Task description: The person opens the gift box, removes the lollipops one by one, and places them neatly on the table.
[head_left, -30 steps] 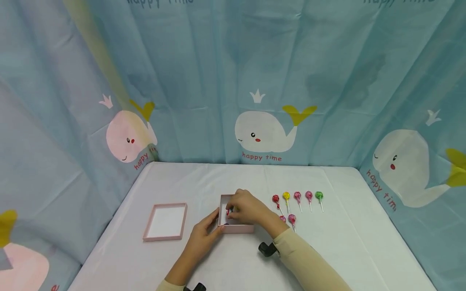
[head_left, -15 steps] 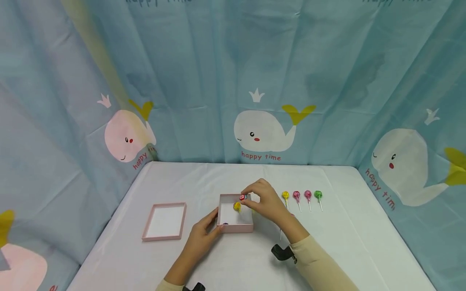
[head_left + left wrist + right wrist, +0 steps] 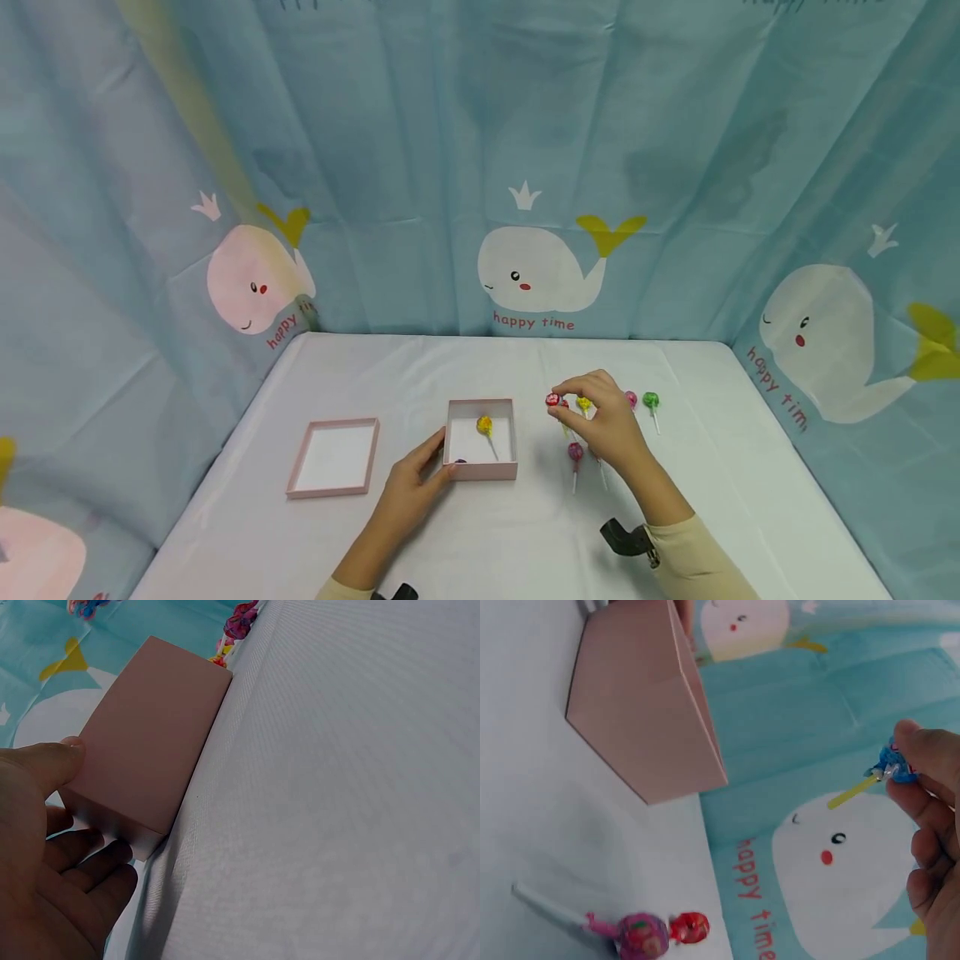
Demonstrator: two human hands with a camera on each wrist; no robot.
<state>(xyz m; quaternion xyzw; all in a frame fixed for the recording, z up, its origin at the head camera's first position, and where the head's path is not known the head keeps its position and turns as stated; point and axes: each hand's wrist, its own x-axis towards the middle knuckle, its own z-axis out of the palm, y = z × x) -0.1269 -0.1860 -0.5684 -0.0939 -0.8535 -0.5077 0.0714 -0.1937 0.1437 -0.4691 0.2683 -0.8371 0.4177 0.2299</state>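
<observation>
My right hand (image 3: 603, 412) pinches a lollipop (image 3: 553, 400) by its wrapped head, above the table to the right of the open pink box (image 3: 480, 472). In the right wrist view the held lollipop (image 3: 891, 766) shows a blue wrapper and a yellow stick. Inside the box lies a yellow lollipop (image 3: 484, 426), and a small dark purple piece (image 3: 460, 461) shows at its front left corner. My left hand (image 3: 411, 487) holds that corner, thumb at the front rim and fingers along the left side. In the left wrist view its thumb touches the pink wall.
The box's shallow lid (image 3: 332, 493) lies at left. Right of the box, a red (image 3: 564, 406), a yellow (image 3: 584, 402), a pink (image 3: 631, 398) and a green lollipop (image 3: 651, 400) form a row, partly behind my hand. A purple-pink lollipop (image 3: 575, 451) lies nearer.
My right hand has come up out of the box with the lollipop and moved right, over the lollipops on the table. The yellow lollipop in the box is now uncovered. My left hand stays put.
</observation>
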